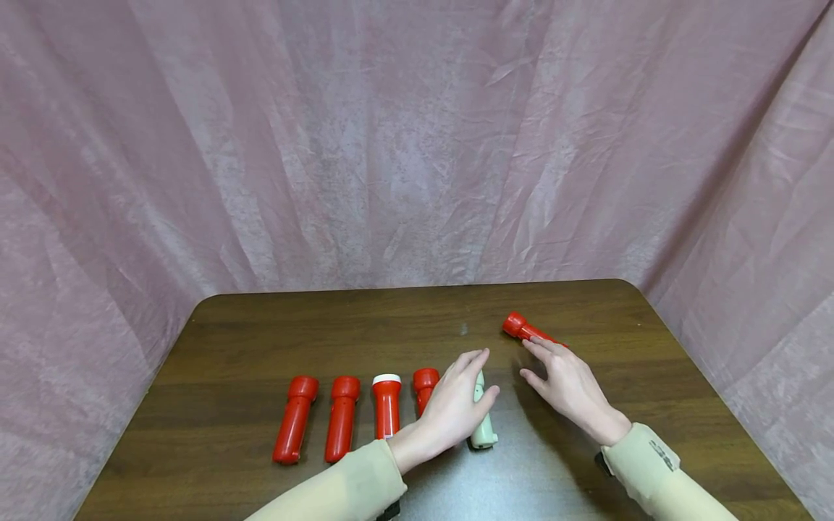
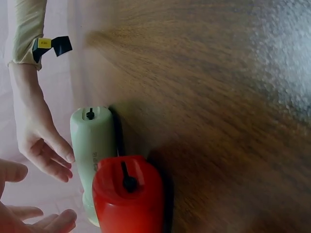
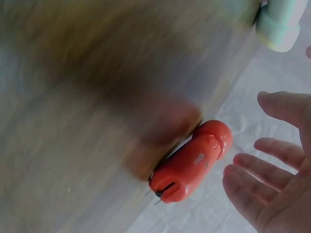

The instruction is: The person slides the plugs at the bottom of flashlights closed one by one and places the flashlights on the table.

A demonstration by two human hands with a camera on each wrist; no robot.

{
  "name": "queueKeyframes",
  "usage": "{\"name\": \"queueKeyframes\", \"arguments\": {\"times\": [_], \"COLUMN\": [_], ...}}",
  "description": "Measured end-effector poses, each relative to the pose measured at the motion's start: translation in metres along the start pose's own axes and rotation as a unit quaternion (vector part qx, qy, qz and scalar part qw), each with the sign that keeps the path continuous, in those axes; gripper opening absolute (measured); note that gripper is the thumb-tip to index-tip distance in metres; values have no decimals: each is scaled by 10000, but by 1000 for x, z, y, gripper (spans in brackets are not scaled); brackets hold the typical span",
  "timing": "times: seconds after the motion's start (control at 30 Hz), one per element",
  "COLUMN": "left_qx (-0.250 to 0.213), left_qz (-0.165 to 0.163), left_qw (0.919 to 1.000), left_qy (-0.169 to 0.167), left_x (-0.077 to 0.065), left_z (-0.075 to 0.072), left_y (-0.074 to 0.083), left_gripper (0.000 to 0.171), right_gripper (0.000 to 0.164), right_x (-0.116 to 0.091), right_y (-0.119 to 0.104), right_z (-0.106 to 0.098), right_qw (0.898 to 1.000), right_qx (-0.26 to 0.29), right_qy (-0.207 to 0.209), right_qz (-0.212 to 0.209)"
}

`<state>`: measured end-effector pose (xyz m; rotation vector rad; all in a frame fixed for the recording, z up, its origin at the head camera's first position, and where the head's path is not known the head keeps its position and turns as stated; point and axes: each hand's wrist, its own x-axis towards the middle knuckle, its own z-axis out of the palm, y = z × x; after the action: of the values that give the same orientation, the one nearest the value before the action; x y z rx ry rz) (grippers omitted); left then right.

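My left hand [image 1: 452,405] is over the right end of a row of flashlights, fingers extended and holding nothing. Partly hidden by it are a red flashlight [image 1: 426,380] and a pale green flashlight [image 1: 483,432]. The left wrist view shows the tail of the green flashlight [image 2: 92,133] beside that of the red flashlight [image 2: 129,199]. Farther back on the right lies another red flashlight [image 1: 517,327], tilted across the table. Close to it, my right hand [image 1: 570,383] has its fingers spread; the right wrist view shows them apart from this red flashlight [image 3: 192,165].
Farther left in the row lie two red flashlights [image 1: 296,420] and a red flashlight with a white rim [image 1: 387,404]. All rest on a dark wooden table [image 1: 260,333] with rounded back corners. Pink curtains [image 1: 391,145] hang behind and at the sides.
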<state>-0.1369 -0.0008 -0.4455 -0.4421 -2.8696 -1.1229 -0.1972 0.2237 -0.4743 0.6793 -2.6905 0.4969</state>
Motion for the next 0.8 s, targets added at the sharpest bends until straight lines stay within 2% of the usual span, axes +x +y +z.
{"name": "queueKeyframes", "arguments": {"times": [0.1, 0.2, 0.4, 0.6, 0.8], "left_qx": [77, 404, 1141, 1340, 1427], "left_qz": [66, 234, 648, 807, 866], "left_qw": [9999, 9989, 9912, 9877, 9860], "left_qy": [15, 91, 168, 70, 4], "left_x": [1, 1, 2, 3, 4], "left_z": [-1, -1, 0, -4, -5], "left_y": [0, -2, -9, -11, -13], "left_gripper": [58, 59, 57, 56, 56], "right_gripper": [54, 56, 62, 64, 58], "right_x": [4, 9, 22, 36, 46], "right_y": [3, 6, 13, 19, 22], "right_z": [0, 0, -2, 0, 4], "right_qw": [9997, 9996, 9985, 9967, 9947], "right_qx": [-179, -250, -490, -599, -726], "right_qy": [100, 94, -224, -542, -708], "right_qz": [-113, -127, 69, 117, 177]}}
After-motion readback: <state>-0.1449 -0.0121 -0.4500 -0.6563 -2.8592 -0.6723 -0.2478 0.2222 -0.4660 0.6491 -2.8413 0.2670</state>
